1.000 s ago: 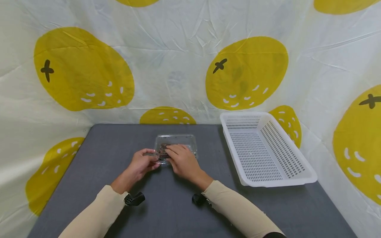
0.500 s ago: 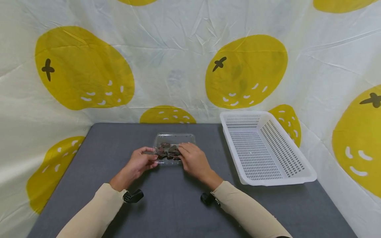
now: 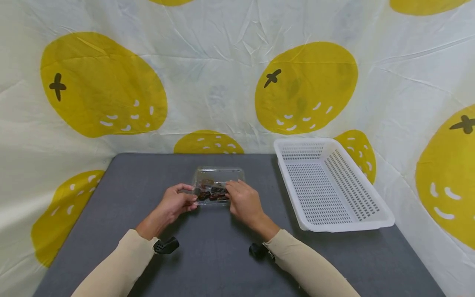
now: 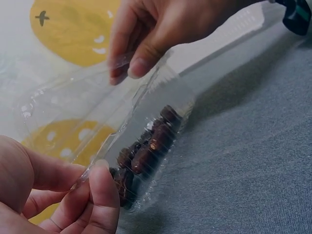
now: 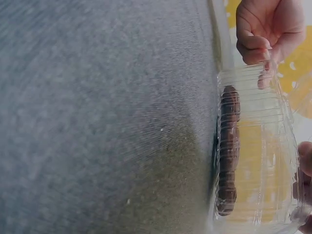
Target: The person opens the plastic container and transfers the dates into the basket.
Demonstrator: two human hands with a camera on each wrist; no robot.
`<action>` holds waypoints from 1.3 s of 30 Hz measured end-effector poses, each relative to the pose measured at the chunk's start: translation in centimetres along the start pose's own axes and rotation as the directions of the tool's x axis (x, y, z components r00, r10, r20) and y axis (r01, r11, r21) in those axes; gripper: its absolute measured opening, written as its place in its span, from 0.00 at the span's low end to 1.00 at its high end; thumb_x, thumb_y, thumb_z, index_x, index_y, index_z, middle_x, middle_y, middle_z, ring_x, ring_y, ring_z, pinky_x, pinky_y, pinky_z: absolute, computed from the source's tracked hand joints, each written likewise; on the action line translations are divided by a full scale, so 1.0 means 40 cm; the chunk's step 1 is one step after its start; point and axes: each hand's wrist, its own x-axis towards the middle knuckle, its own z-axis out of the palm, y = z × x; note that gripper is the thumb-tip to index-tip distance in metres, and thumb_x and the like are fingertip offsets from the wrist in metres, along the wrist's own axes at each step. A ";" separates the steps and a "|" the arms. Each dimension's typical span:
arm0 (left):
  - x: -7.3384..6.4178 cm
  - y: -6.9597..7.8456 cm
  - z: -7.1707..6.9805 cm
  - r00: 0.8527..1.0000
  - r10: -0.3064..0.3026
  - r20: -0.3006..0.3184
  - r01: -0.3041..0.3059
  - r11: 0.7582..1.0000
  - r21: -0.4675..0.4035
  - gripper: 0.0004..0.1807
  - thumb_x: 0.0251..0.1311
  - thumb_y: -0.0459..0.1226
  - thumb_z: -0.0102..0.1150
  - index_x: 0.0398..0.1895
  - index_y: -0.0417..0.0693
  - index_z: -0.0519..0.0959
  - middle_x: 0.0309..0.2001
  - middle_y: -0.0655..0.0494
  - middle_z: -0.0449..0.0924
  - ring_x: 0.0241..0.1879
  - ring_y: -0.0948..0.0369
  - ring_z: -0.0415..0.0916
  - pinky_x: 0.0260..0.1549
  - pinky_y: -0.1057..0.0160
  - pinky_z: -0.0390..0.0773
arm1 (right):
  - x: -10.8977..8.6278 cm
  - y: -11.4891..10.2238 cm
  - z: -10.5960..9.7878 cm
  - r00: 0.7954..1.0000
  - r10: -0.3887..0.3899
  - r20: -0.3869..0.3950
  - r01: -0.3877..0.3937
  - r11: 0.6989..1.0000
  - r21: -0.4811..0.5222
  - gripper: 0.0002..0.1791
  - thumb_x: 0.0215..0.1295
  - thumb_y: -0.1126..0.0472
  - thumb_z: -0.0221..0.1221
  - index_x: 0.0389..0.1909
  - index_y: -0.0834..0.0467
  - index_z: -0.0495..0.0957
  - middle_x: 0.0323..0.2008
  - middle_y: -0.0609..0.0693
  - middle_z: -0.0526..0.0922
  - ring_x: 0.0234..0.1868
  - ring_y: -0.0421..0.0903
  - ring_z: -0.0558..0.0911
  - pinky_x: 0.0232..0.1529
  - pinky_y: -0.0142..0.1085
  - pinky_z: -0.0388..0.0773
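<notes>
A clear plastic clamshell container (image 3: 219, 173) with several dark brown dates (image 4: 146, 148) inside rests on the grey table, its lid raised at the back. My left hand (image 3: 178, 203) pinches the container's left rim between thumb and fingers. With bent fingers and thumb, my right hand (image 3: 245, 204) grips the rim at the right front; in the left wrist view its fingertips show partly through the plastic. The right part of the container is hidden behind that hand. In the right wrist view, a row of dates shows through the ribbed wall.
A white perforated plastic basket (image 3: 300, 208) stands to the right of the container, near the table's right edge. Grey cloth covers the table (image 3: 208, 255). Behind and at both sides hangs a white sheet (image 3: 211, 95) with yellow fruit prints.
The right hand has moved from over the dates to the right side of the container, uncovering them. The left hand stays at the left rim. The basket has not moved.
</notes>
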 end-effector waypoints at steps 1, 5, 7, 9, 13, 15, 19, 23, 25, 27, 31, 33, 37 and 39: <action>0.000 0.001 0.001 1.000 0.003 0.004 -0.003 1.000 0.004 0.20 0.66 0.22 0.58 0.60 0.32 0.69 0.28 0.51 0.84 0.22 0.62 0.83 0.28 0.66 0.86 | 0.000 0.000 0.001 1.000 0.006 -0.008 -0.006 1.000 -0.001 0.09 0.57 0.68 0.70 0.39 0.61 0.86 0.44 0.55 0.92 0.48 0.52 0.91 0.56 0.48 0.87; -0.003 0.003 0.000 1.000 0.013 0.010 -0.014 1.000 0.026 0.20 0.66 0.22 0.57 0.61 0.32 0.70 0.28 0.51 0.84 0.22 0.63 0.82 0.29 0.65 0.86 | 0.004 0.005 -0.002 0.999 0.021 -0.036 -0.021 1.000 -0.014 0.09 0.55 0.70 0.68 0.37 0.60 0.85 0.43 0.53 0.92 0.46 0.51 0.91 0.52 0.45 0.88; -0.004 0.005 -0.004 1.000 0.017 0.004 -0.018 0.999 0.034 0.21 0.66 0.22 0.57 0.61 0.31 0.70 0.27 0.52 0.84 0.22 0.63 0.82 0.29 0.65 0.86 | 0.012 0.008 -0.011 0.998 0.029 -0.053 -0.029 1.000 -0.011 0.09 0.55 0.71 0.67 0.38 0.60 0.85 0.42 0.53 0.92 0.44 0.52 0.91 0.48 0.45 0.89; -0.006 0.006 -0.007 1.000 0.022 0.004 -0.022 0.999 0.045 0.21 0.66 0.22 0.58 0.62 0.31 0.69 0.27 0.52 0.85 0.22 0.63 0.82 0.29 0.65 0.86 | 0.024 0.012 -0.022 0.998 0.034 -0.061 -0.034 0.999 -0.002 0.09 0.57 0.71 0.65 0.39 0.60 0.85 0.42 0.53 0.91 0.42 0.52 0.91 0.44 0.44 0.89; -0.008 0.009 -0.013 1.000 0.024 0.009 -0.025 0.999 0.045 0.22 0.67 0.22 0.58 0.63 0.30 0.68 0.27 0.53 0.85 0.22 0.63 0.82 0.29 0.65 0.86 | 0.045 0.021 -0.038 0.998 0.037 -0.052 -0.035 0.998 0.043 0.09 0.63 0.68 0.66 0.44 0.60 0.86 0.44 0.54 0.91 0.43 0.53 0.90 0.46 0.44 0.89; -0.008 0.009 -0.014 1.000 0.024 0.009 -0.024 0.999 0.040 0.22 0.67 0.23 0.59 0.63 0.30 0.68 0.28 0.53 0.86 0.22 0.63 0.82 0.29 0.65 0.86 | 0.050 0.025 -0.040 0.998 0.041 -0.050 -0.038 0.997 0.071 0.11 0.65 0.66 0.67 0.48 0.60 0.87 0.45 0.55 0.92 0.45 0.52 0.90 0.49 0.44 0.89; -0.003 0.006 -0.010 1.000 0.018 0.005 -0.018 0.999 0.031 0.23 0.66 0.23 0.59 0.63 0.29 0.68 0.29 0.52 0.86 0.22 0.63 0.82 0.28 0.66 0.86 | 0.058 0.037 -0.043 0.993 0.076 -0.086 -0.063 0.987 0.148 0.14 0.63 0.61 0.72 0.48 0.61 0.87 0.43 0.56 0.92 0.46 0.53 0.90 0.52 0.47 0.88; -0.003 0.003 -0.008 1.000 0.009 -0.003 -0.009 1.000 0.023 0.24 0.66 0.22 0.59 0.64 0.29 0.68 0.29 0.52 0.86 0.21 0.63 0.82 0.26 0.67 0.85 | 0.064 0.052 -0.042 0.983 0.134 -0.127 -0.103 0.969 0.222 0.16 0.58 0.59 0.75 0.46 0.62 0.88 0.41 0.57 0.92 0.47 0.55 0.90 0.54 0.50 0.87; -0.003 0.002 -0.008 1.000 0.006 -0.006 -0.006 1.000 0.017 0.24 0.66 0.22 0.60 0.64 0.29 0.68 0.28 0.52 0.86 0.21 0.64 0.82 0.26 0.67 0.85 | 0.063 0.059 -0.039 0.977 0.162 -0.141 -0.124 0.960 0.250 0.17 0.57 0.60 0.76 0.45 0.63 0.89 0.41 0.58 0.92 0.47 0.57 0.90 0.55 0.51 0.87; -0.005 0.002 -0.008 1.000 0.005 -0.005 -0.005 1.000 0.014 0.24 0.66 0.22 0.60 0.64 0.29 0.68 0.28 0.52 0.86 0.21 0.64 0.82 0.26 0.67 0.85 | 0.063 0.065 -0.037 0.971 0.186 -0.152 -0.138 0.949 0.283 0.17 0.55 0.60 0.77 0.44 0.63 0.89 0.41 0.59 0.92 0.48 0.57 0.90 0.55 0.51 0.87; -0.009 0.002 -0.008 1.000 0.007 -0.005 -0.007 1.000 0.009 0.24 0.66 0.23 0.60 0.64 0.29 0.68 0.29 0.53 0.86 0.21 0.64 0.82 0.26 0.67 0.85 | 0.063 0.077 -0.029 0.963 0.205 -0.172 -0.135 0.927 0.349 0.17 0.55 0.62 0.77 0.44 0.65 0.88 0.42 0.60 0.91 0.48 0.58 0.90 0.56 0.51 0.86; -0.011 0.002 -0.008 1.000 0.008 -0.002 -0.008 1.000 0.006 0.25 0.66 0.23 0.60 0.65 0.29 0.68 0.30 0.52 0.86 0.21 0.64 0.82 0.26 0.67 0.85 | 0.065 0.082 -0.025 0.959 0.213 -0.187 -0.128 0.914 0.386 0.16 0.55 0.64 0.76 0.44 0.66 0.88 0.42 0.60 0.91 0.48 0.58 0.90 0.55 0.51 0.86; -0.015 0.000 -0.007 1.000 -0.001 0.004 0.001 1.000 0.005 0.25 0.66 0.23 0.60 0.65 0.29 0.67 0.30 0.52 0.86 0.22 0.64 0.82 0.27 0.67 0.85 | 0.069 0.090 -0.019 0.947 0.240 -0.214 -0.124 0.886 0.447 0.16 0.54 0.67 0.76 0.43 0.66 0.87 0.42 0.60 0.91 0.46 0.57 0.90 0.52 0.50 0.87; -0.015 -0.002 -0.006 1.000 -0.004 0.000 0.004 1.000 0.004 0.25 0.66 0.23 0.61 0.65 0.29 0.67 0.30 0.51 0.86 0.22 0.63 0.82 0.27 0.67 0.85 | 0.072 0.093 -0.016 0.943 0.251 -0.219 -0.124 0.875 0.468 0.15 0.55 0.67 0.76 0.44 0.66 0.87 0.42 0.59 0.91 0.46 0.56 0.90 0.52 0.49 0.87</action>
